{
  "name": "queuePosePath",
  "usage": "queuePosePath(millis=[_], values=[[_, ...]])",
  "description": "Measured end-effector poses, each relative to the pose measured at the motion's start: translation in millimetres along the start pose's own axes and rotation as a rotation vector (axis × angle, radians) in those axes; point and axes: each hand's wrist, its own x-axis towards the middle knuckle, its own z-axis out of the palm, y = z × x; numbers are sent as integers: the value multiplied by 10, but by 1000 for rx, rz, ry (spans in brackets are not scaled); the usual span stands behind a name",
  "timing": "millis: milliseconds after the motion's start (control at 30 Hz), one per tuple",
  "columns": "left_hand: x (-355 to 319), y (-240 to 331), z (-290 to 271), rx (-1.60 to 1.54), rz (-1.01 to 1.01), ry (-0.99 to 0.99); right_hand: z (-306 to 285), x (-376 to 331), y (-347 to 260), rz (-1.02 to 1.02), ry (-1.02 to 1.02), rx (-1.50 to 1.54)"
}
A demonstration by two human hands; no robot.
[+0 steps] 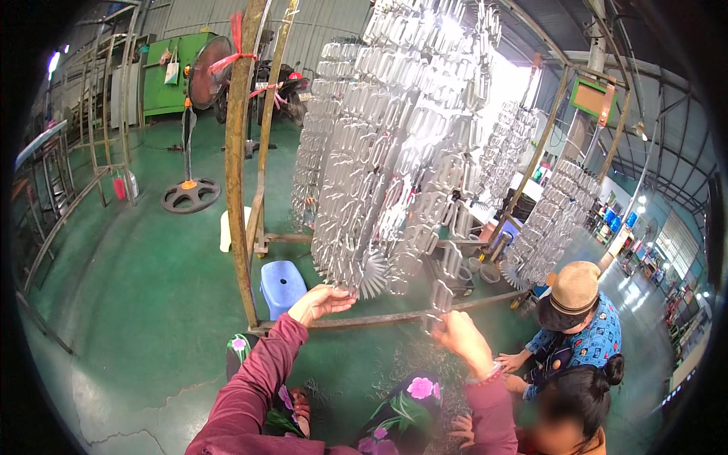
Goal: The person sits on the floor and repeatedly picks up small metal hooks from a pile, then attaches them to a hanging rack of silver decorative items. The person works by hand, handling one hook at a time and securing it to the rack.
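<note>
Long hanging strands of bent metal wire pieces (356,152) fill the middle, bright in the backlight. My left hand (324,304) reaches to the bottom end of one bundle, palm turned up and fingers stretched out, the fingertips by the lowest wires; whether they touch cannot be made out. Closed in a fist, my right hand (464,341) grips the bottom of a thinner strand of wire loops (446,277) to the right. The exact piece between its fingers is partly hidden. Maroon sleeves cover both my arms.
A rusty metal frame (241,167) stands around the strands, its low bar (364,320) crossing before my knees. A blue plastic stool (282,287) sits inside. Two people (580,326) crouch close at my right. A standing fan (189,193) is at far left; scattered wires lie underfoot.
</note>
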Motion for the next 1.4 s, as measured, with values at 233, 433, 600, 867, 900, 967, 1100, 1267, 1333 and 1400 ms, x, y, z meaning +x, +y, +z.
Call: queuePosePath(millis=[233, 433, 600, 867, 900, 967, 1100, 1267, 1333, 1400], values=[[11, 25, -1, -18, -23, -2, -224, -155, -132, 21, -193, 259], [3, -50, 17, -88, -50, -2, 54, 32, -531, -68, -210, 328], [-275, 61, 163, 245, -86, -45, 339, 281, -617, -148, -102, 355], [-1312, 1693, 1800, 1411, 681, 64, 617, 593, -340, -171, 99, 205], [-1271, 1944, 2074, 1436, 935, 72, 606, 604, -309, -160, 138, 176], [-1224, 2351, 2683, 1491, 1377, 224, 507, 624, -383, -138, 107, 262], [-829, 2884, 3105, 1747, 1785, 687, 638, 735, -494, -161, 73, 295], [-678, 2886, 3396, 1913, 1641, 931, 678, 777, -374, -145, 22, 355], [-626, 2879, 3429, 1957, 1583, 971, 694, 811, -378, -160, 4, 372], [-629, 2871, 3465, 1974, 1552, 982, 724, 845, -364, -171, -5, 404]])
